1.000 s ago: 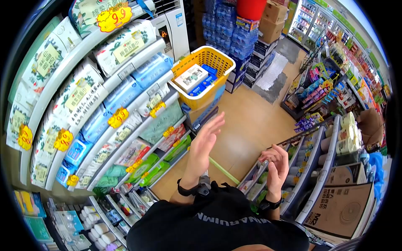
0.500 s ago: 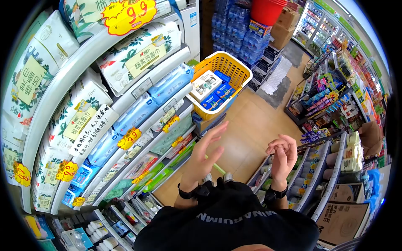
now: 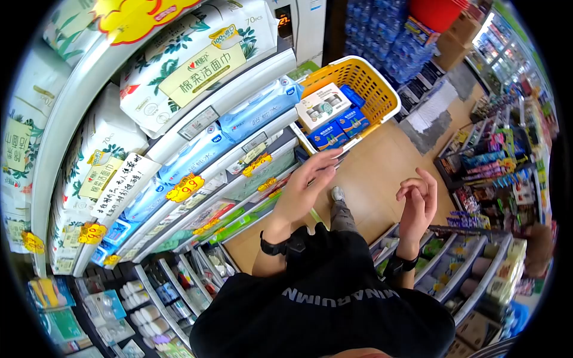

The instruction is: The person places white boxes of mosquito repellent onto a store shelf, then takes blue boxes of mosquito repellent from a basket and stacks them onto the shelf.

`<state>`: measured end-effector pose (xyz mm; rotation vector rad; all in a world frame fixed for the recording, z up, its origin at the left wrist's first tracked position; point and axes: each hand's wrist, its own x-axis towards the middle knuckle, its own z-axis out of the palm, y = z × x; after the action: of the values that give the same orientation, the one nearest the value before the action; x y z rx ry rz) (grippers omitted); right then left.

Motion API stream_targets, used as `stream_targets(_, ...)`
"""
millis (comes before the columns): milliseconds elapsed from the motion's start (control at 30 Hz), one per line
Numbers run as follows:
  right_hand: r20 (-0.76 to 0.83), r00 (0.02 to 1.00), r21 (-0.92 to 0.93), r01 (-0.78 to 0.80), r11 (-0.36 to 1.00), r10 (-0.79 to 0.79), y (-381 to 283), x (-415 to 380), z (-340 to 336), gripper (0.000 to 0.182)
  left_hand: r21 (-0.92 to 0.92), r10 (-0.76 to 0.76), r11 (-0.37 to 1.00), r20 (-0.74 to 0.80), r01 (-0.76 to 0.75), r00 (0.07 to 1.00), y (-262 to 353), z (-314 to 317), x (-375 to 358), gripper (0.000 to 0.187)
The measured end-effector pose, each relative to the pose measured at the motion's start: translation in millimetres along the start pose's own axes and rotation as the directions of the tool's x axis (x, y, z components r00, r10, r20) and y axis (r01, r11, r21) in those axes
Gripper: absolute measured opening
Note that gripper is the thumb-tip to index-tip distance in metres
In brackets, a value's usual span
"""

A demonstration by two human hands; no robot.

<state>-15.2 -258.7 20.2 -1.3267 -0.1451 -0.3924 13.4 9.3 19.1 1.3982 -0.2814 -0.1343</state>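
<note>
My left hand [image 3: 305,192] is held up in the air with its fingers stretched out, holding nothing. Just beyond its fingertips stands a yellow basket [image 3: 382,95] with a white rim. Inside the basket are a white box [image 3: 323,106] and blue boxes [image 3: 330,136]. My right hand [image 3: 419,206] is raised over the aisle with loosely bent, parted fingers and nothing in it. To the left of my left hand, a shelf carries blue packs of wipes [image 3: 261,110] and white packs of cotton face towels [image 3: 200,68].
Shelves [image 3: 459,268] line the right side, near my right arm. Bottled water packs [image 3: 382,45] and a red tub [image 3: 439,13] stack up behind the basket. The tiled floor [image 3: 379,173] runs between, with a rack of hanging goods [image 3: 492,155] at right.
The camera has moved closer to the left shelf, and the basket now appears farther right. One foot has stepped forward. Both hands stay raised, and the right fingers have spread slightly.
</note>
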Motion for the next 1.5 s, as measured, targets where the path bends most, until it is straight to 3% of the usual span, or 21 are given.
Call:
stream_targets(233, 0.212, 0.957, 0.039, -0.209, 0.977, 0.196, 65.3, 123.7, -17.6, 0.041, -0.048, -0.091, 0.996, -0.305, 0.080, 0.948, -46.7, -4.4, 89.1, 0.045)
stream_targets(367, 0.321, 0.881, -0.056, -0.348, 0.936, 0.347, 110.8, 188.8, -24.6, 0.042, -0.090, -0.209, 0.978, -0.458, 0.189, 0.864, -102.2, -15.6, 134.8, 0.044)
stream_targets(467, 0.420, 0.756, -0.183, -0.472, 0.863, 0.502, 154.3, 227.7, -30.3, 0.044, -0.112, -0.240, 0.969, -0.647, 0.221, 0.724, -139.0, -25.2, 164.1, 0.051)
stream_targets(633, 0.436, 0.635, -0.246, -0.597, 0.763, 0.637, 218.5, 284.3, -32.3, 0.049, -0.208, -0.349, 0.934, -0.698, 0.289, 0.626, -150.7, -33.7, 189.9, 0.056)
stream_targets(733, 0.446, 0.535, -0.395, -0.602, 0.694, 0.717, 246.5, 311.6, -28.1, 0.055, -0.196, -0.395, 0.909, -0.687, 0.369, 0.610, -147.0, -36.2, 201.4, 0.056)
stream_targets(800, 0.482, 0.427, -0.369, -0.693, 0.619, 0.765, 269.8, 323.8, -25.4, 0.070, -0.175, -0.392, 0.900, -0.726, 0.399, 0.566, -150.4, -35.9, 208.6, 0.056)
stream_targets(867, 0.480, 0.417, -0.442, -0.645, 0.624, 0.772, 288.0, 333.2, -17.9, 0.071, -0.153, -0.386, 0.888, -0.761, 0.434, 0.522, -159.5, -43.0, 214.5, 0.056)
stream_targets(967, 0.498, 0.403, -0.521, -0.569, 0.636, 0.768, 303.7, 346.0, -9.2, 0.070, -0.207, -0.417, 0.890, -0.732, 0.407, 0.539, -185.0, -55.7, 221.3, 0.055)
stream_targets(1033, 0.435, 0.332, -0.645, -0.533, 0.547, 0.837, 279.9, 354.7, 7.3, 0.072, -0.299, -0.495, 0.850, -0.737, 0.434, 0.460, -189.5, -55.6, 227.1, 0.053)
stream_targets(1167, 0.445, 0.283, -0.682, -0.509, 0.526, 0.850, 286.5, 362.7, 16.7, 0.070, -0.305, -0.507, 0.846, -0.713, 0.437, 0.485, -204.0, -58.8, 229.7, 0.053)
stream_targets(1233, 0.437, 0.205, -0.730, -0.487, 0.479, 0.876, 294.8, 365.6, 21.6, 0.066, -0.351, -0.537, 0.825, -0.734, 0.444, 0.417, -193.3, -50.3, 233.8, 0.054)
stream_targets(1267, 0.439, 0.203, -0.731, -0.486, 0.479, 0.875, 304.5, 364.8, 21.5, 0.066, -0.351, -0.536, 0.825, -0.736, 0.443, 0.415, -197.7, -52.8, 233.7, 0.054)
stream_targets(1333, 0.469, 0.196, -0.757, -0.413, 0.506, 0.861, 317.1, 362.3, 22.2, 0.064, -0.368, -0.533, 0.841, -0.686, 0.396, 0.495, -208.4, -60.4, 234.1, 0.055)
stream_targets(1500, 0.467, 0.181, -0.753, -0.433, 0.497, 0.865, 314.5, 364.9, 16.5, 0.067, -0.342, -0.502, 0.858, -0.721, 0.384, 0.477, -205.6, -52.7, 237.8, 0.056)
